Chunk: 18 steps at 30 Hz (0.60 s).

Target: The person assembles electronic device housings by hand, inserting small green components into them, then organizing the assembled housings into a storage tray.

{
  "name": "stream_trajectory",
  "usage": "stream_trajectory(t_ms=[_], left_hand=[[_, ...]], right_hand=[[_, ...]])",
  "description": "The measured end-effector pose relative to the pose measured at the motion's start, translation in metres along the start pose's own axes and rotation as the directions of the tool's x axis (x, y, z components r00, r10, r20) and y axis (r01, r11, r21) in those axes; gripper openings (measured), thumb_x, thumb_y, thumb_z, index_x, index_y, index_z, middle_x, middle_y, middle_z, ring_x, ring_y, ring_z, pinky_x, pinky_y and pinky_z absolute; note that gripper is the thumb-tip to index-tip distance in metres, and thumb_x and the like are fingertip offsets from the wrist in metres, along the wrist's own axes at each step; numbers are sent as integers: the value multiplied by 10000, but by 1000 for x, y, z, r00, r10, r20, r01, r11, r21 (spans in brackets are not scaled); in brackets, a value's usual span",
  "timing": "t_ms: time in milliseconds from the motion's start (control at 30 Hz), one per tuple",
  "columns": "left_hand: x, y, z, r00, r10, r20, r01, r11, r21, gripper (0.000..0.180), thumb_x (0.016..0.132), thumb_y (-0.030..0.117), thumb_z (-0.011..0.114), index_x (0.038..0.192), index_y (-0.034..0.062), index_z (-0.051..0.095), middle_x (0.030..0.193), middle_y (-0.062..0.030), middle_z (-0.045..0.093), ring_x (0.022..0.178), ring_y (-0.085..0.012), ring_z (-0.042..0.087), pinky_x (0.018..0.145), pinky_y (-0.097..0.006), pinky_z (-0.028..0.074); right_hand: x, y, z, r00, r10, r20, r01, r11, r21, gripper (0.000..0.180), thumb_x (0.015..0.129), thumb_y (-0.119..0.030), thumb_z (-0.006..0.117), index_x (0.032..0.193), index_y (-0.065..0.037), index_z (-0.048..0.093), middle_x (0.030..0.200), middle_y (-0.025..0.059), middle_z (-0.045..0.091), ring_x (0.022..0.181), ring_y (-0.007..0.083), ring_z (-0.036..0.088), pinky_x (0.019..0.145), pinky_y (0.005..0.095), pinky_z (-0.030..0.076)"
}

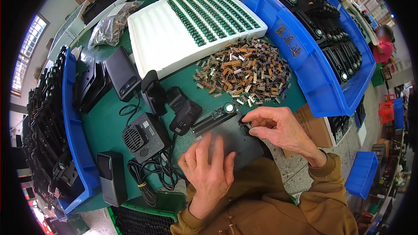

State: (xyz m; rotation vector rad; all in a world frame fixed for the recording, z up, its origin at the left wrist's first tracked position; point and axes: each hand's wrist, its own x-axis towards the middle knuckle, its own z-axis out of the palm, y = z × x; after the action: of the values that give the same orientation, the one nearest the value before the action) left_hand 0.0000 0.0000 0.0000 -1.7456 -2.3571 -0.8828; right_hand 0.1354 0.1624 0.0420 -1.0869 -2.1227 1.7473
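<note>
A flat black plastic housing [235, 144] with a long slotted bar along its far edge lies at the table's front edge, partly over my lap. A round, shiny metallic part [228, 108] sits at its far corner. My left hand [208, 172] rests on the housing with the fingers spread, holding it down. At the housing's right side, my right hand [278, 128] has thumb and fingertips closed together by a small dark part [244, 126]; what is between them is too small to make out. Just beyond lies a heap of small brown and silver connector-like pieces [244, 69].
A white foam tray [156, 45] holds rows of green parts. Blue bins [300, 61] with black housings flank the table. Nearer left are a grey-black speaker-like box [146, 137], a black power-bank-like block [111, 178], coiled cables [150, 176] and a plastic bag [113, 24].
</note>
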Motion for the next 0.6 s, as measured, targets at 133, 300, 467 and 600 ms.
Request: stream_trajectory(t_ms=[133, 300, 467, 600], left_hand=[[1, 1, 0, 1000, 5, -9, -5, 1000, 0, 410, 809, 270, 714, 1131, 19, 674, 1222, -139, 577, 1068, -317, 520, 923, -428, 370], [1, 0, 1, 1000, -2, -13, 2, 1000, 0, 411, 810, 272, 712, 1133, 20, 675, 1221, -138, 577, 1066, -317, 521, 925, -426, 368], [-1, -2, 1, 1000, 6, -9, -6, 1000, 5, 420, 805, 274, 717, 1142, 27, 674, 1224, -136, 577, 1070, -315, 522, 926, -425, 368], [-1, -2, 1, 1000, 0, -9, 0, 1000, -5, 425, 801, 273, 720, 1147, 29, 673, 1223, -134, 577, 1071, -311, 525, 927, -423, 368]], right_hand=[[1, 4, 3, 991, -128, -26, 126, 989, -72, 196, 811, -17, 699, 1006, -6, 687, 773, 43, 639, 660, 93, 577, 594, 251, 474], [1, 6, 6, 975, -220, -35, 214, 968, -133, 198, 795, -6, 704, 991, -8, 682, 763, 55, 620, 650, 114, 578, 583, 268, 463], [1, 5, 9, 968, -251, -19, 238, 938, -250, 192, 809, -20, 720, 999, -17, 689, 787, 44, 609, 682, 113, 590, 586, 259, 466], [0, 5, 13, 953, -301, -35, 281, 920, -275, 182, 777, -26, 725, 949, -19, 666, 739, 67, 578, 631, 187, 575, 576, 320, 459]])
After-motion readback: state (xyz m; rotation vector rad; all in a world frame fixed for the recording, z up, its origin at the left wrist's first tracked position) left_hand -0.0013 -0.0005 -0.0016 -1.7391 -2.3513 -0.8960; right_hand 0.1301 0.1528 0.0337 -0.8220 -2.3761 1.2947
